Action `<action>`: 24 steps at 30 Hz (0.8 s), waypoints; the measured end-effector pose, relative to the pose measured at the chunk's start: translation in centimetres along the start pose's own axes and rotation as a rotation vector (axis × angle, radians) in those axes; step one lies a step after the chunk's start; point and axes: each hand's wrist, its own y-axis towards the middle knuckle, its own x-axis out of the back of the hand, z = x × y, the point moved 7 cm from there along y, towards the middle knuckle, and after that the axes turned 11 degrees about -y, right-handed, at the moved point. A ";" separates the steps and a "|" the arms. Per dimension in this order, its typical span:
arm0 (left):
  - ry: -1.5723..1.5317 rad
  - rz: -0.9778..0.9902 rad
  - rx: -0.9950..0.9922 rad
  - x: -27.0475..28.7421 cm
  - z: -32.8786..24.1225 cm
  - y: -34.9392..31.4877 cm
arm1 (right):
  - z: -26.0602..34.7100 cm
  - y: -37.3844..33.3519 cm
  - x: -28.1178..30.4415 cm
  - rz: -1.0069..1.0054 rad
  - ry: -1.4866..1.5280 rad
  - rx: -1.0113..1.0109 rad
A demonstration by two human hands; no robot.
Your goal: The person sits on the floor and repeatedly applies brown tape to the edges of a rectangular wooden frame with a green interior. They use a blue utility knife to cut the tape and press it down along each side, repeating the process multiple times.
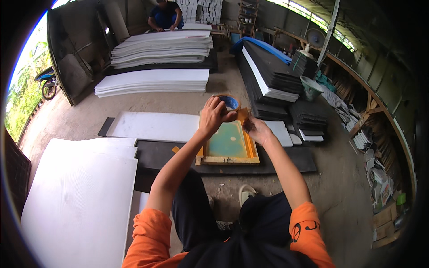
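My left hand (213, 117) is closed on a roll of brown tape (235, 99) with a blue inside, held above the far end of a screen-printing frame (229, 161). A short brown tape strip (242, 114) runs from the roll toward my right hand (258, 131), whose fingers pinch its end near the frame's far right corner. The frame has wooden bars, a green mesh (219, 145) with a pale round spot, and orange-brown tape along its inner edges. It lies on a black foam sheet (286, 161) in front of me.
A white sheet (152, 125) lies behind the frame, and large white sheets (80, 196) at left. White stacks (161, 51) stand at the back, where a person (166, 15) bends over. Black stacks (268, 67) are at back right. Cardboard (385, 223) lies far right.
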 end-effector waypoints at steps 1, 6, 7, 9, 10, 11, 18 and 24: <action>0.008 -0.010 -0.013 0.1 -0.3 0.2 | 0.4 -0.2 -0.5 0.058 -0.050 0.077; 0.068 0.064 0.095 -2.1 0.0 -1.7 | 1.2 -1.2 1.5 -0.157 -0.417 0.204; 0.012 -0.008 0.124 -2.6 0.0 -2.1 | 1.8 -0.6 2.1 -0.182 -0.464 0.288; 0.012 0.143 0.352 -5.0 1.9 -3.1 | 2.6 0.8 3.1 -0.238 -0.552 0.442; -0.146 0.256 0.622 -6.5 3.4 -4.4 | 3.0 1.0 4.0 -0.335 -0.738 0.465; -0.304 0.368 0.893 -8.1 4.5 -6.3 | 2.6 1.4 5.0 -0.373 -0.773 0.419; -0.526 0.651 0.910 -12.5 7.6 -9.9 | -0.1 3.4 10.9 -0.484 -0.831 0.193; -0.267 0.767 0.683 -9.6 11.0 -10.5 | 0.9 4.0 17.5 -0.640 -0.695 0.258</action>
